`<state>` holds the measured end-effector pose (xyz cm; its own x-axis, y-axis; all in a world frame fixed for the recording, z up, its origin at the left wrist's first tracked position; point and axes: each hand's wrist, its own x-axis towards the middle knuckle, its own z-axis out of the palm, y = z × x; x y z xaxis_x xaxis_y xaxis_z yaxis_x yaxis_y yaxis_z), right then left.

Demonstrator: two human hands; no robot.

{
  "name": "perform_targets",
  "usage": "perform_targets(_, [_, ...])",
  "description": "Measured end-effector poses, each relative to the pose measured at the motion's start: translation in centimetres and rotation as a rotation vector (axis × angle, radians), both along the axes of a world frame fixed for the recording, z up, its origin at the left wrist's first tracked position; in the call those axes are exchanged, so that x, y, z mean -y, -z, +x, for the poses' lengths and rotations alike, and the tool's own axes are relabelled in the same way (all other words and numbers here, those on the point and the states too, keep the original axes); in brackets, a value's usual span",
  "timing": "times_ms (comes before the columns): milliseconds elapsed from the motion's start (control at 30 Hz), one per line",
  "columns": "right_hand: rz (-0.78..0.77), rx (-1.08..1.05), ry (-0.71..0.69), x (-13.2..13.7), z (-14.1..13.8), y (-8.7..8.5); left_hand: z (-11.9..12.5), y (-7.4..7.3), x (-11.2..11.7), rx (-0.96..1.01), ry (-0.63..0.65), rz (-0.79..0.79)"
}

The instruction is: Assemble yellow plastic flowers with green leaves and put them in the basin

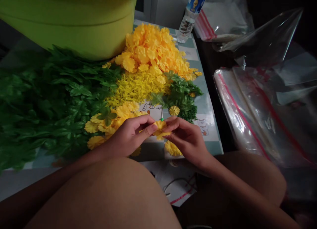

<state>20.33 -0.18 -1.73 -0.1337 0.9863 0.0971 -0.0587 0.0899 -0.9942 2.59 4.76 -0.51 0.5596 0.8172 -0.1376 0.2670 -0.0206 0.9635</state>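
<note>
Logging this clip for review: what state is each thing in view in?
Left hand: pinching the yellow artificial flower.
Right hand: pinching the same flower.
Orange-yellow flower heads: heaped loose.
Artificial green leaves: piled loose.
Single yellow flower: lying flat, untouched.
Water bottle: standing, top out of frame.
Clear zip bags: lying in a heap.
Lime-green tub: partly out of frame, inside hidden.

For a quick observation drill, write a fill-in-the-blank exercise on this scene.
The left hand and right hand pinch a ____ artificial flower.
The artificial leaves heaped on the table are ____.
Red-striped zip bags lie to the ____ of the table in this view.

Missing words: yellow; green; right.
</note>
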Motion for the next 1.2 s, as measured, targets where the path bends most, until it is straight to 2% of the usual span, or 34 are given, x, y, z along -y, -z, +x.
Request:
perform_targets(133, [0.047,0.054,0.015,0.0,0.0,0.0,-0.2,-0.1,-0.1,0.006,0.04,0.123])
perform_targets(300, [0.156,0.176,0.032,0.2,0.0,0.1,-0.3,-0.1,-0.2,-0.025,0.084,0.198])
perform_targets(567, [0.185,0.218,-0.008,0.3,0.1,0.1,-0.4,-0.1,-0.4,-0.063,0.094,0.297])
perform_targets(633, [0.133,0.181,-0.045,0.1,0.3,-0.2,-0.3,-0.2,-0.3,-0.043,0.043,0.24])
perform_targets(700, [0.064,0.115,-0.081,-0.2,0.5,-0.7,-0.2,-0.3,-0.2,0.017,-0.021,0.079])
perform_targets(867, [-0.035,-0.027,-0.17,-0.4,0.9,-1.9,0.2,0.5,0.3,0.324,-0.085,-0.637])
perform_targets(933, [-0.077,-0.066,-0.201,-0.3,0.9,-2.2,0.3,0.8,0.4,0.408,-0.113,-0.795])
perform_targets(1000, [-0.109,-0.118,-0.186,-0.2,0.8,-2.3,0.3,1.0,0.4,0.417,-0.121,-0.838])
perform_targets(1067, [-0.137,-0.175,-0.159,-0.2,0.7,-2.3,0.2,0.8,0.4,0.381,-0.136,-0.783])
perform_targets(1200, [-0.186,-0.29,-0.14,-0.4,0.8,-1.8,0.0,0.2,0.3,0.33,-0.186,-0.442])
